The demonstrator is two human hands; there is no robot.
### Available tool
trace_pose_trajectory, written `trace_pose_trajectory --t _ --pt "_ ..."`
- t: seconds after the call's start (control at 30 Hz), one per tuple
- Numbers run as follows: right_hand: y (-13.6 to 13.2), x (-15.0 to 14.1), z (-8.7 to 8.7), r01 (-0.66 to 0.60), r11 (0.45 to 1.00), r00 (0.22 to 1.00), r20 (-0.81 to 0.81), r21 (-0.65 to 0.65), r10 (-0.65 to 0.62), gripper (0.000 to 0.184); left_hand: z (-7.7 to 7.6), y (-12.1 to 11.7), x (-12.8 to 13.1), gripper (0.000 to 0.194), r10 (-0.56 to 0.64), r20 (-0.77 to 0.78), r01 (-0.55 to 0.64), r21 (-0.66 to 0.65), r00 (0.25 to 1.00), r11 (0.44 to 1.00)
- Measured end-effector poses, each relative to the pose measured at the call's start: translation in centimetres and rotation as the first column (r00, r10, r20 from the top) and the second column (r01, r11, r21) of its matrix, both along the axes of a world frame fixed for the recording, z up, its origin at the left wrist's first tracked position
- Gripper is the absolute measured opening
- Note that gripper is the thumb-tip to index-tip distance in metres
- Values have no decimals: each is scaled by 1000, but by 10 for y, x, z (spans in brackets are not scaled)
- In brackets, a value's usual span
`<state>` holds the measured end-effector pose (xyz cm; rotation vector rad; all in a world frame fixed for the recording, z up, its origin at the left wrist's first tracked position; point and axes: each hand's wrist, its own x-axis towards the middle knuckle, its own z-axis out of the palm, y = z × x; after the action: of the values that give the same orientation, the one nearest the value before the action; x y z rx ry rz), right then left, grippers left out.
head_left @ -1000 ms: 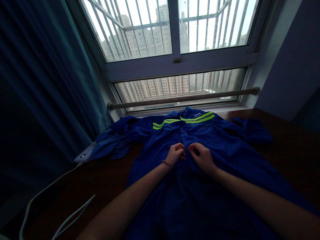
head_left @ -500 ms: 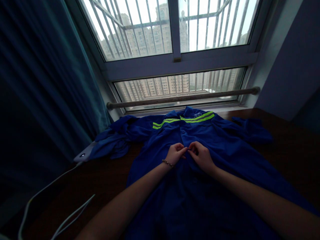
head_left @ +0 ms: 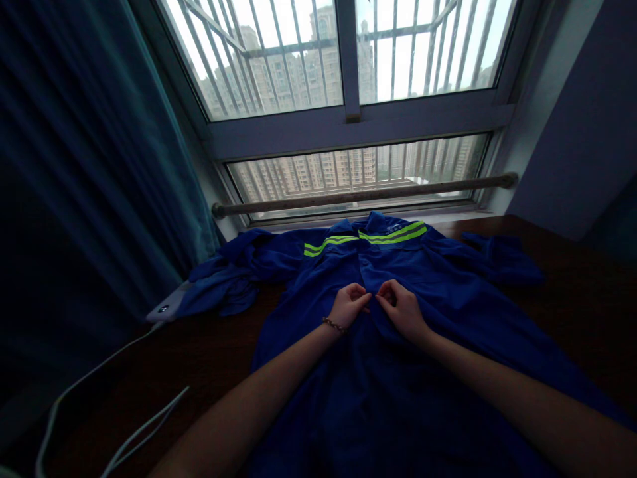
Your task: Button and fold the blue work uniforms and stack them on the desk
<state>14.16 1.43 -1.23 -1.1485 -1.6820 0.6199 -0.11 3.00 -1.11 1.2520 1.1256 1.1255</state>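
A blue work jacket [head_left: 318, 372] with yellow-green reflective stripes [head_left: 393, 234] across the chest lies spread out, its collar toward the window. My left hand [head_left: 351, 304], with a beaded bracelet [head_left: 335, 325] at the wrist, pinches the cloth at the front placket. Just to its right, my right hand [head_left: 398, 305] pinches the other side of the same front opening. The two sets of fingertips are a small gap apart. Whatever button lies under the fingers is hidden; another button [head_left: 365, 262] shows above them.
The jacket rests on a dark wooden surface [head_left: 219, 358]. A white power strip [head_left: 169, 307] with a cord [head_left: 99, 365] sits at left, partly under a sleeve. Another white cable [head_left: 144, 428] lies nearer. Beyond are a metal rail [head_left: 368, 195], a barred window and a blue curtain [head_left: 114, 133].
My fingertips, touching before, have drawn slightly apart at the placket. The right hand has lifted a little. The jacket lies practically as it did.
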Motion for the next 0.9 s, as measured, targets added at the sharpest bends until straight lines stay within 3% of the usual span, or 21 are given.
trace_pose_trajectory --t 0.53,0.63,0.77,0.9 --pt "3 3 -1 -69 997 996 -53 -47 66 5 -2 0 0 25 -17 -58 21 57 998 998" --pt "9 4 -7 -93 988 988 -134 -123 76 10 -3 0 0 24 -30 -63 34 67 998 997" --pt "22 7 -16 -236 937 926 -353 -259 135 20 -4 -1 1 22 -49 -87 58 99 995 993" --pt "24 7 -17 -294 910 891 -427 -291 151 23 -4 -2 1 22 -56 -119 71 132 991 989"
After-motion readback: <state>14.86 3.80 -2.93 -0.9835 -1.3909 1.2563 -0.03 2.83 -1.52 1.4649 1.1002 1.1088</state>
